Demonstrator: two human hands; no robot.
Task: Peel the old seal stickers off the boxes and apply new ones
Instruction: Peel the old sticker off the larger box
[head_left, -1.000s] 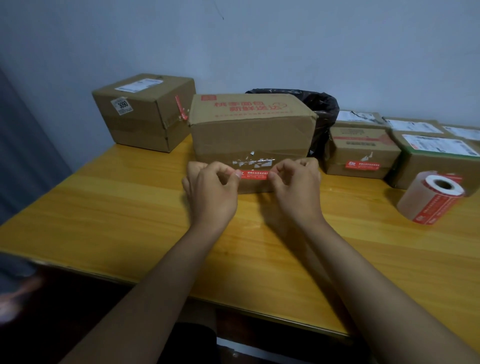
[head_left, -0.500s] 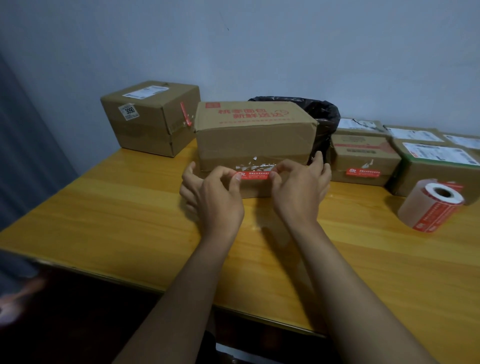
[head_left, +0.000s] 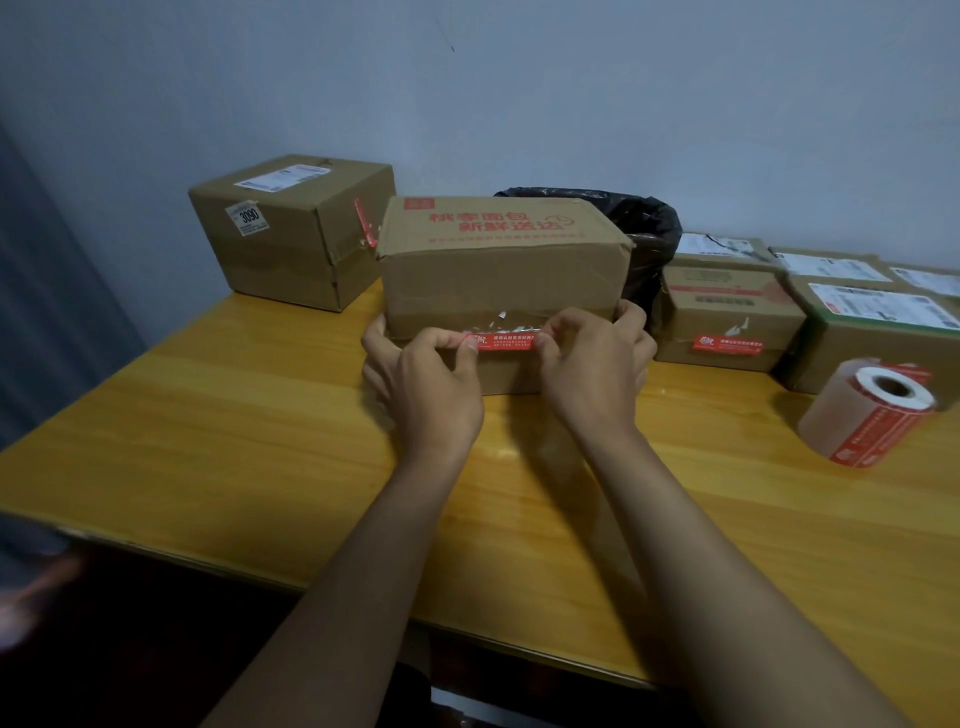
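From the head camera, the only view there is, the person has the middle box (head_left: 501, 270) standing on the wooden table (head_left: 218, 431) and is holding a new red seal sticker (head_left: 505, 342) stretched across its front face, just under the torn white scraps of the old seal (head_left: 503, 327). The left hand (head_left: 426, 384) pinches the sticker's left end between thumb and forefinger, and the right hand (head_left: 592, 358) pinches the right end the same way, its other fingers curled round the box's near right corner. I can't tell whether the strip is pressed down yet or only held against the cardboard. The risk I'd watch is that it goes on crooked or creased if one end lands before the other, or that it catches the ragged paper bits above and fails to stick. The front is dented, so a bubble seems likely too. The sticker roll (head_left: 872, 415) lies well to the right on the table, beside smaller boxes (head_left: 727, 317), one already wearing a red strip.
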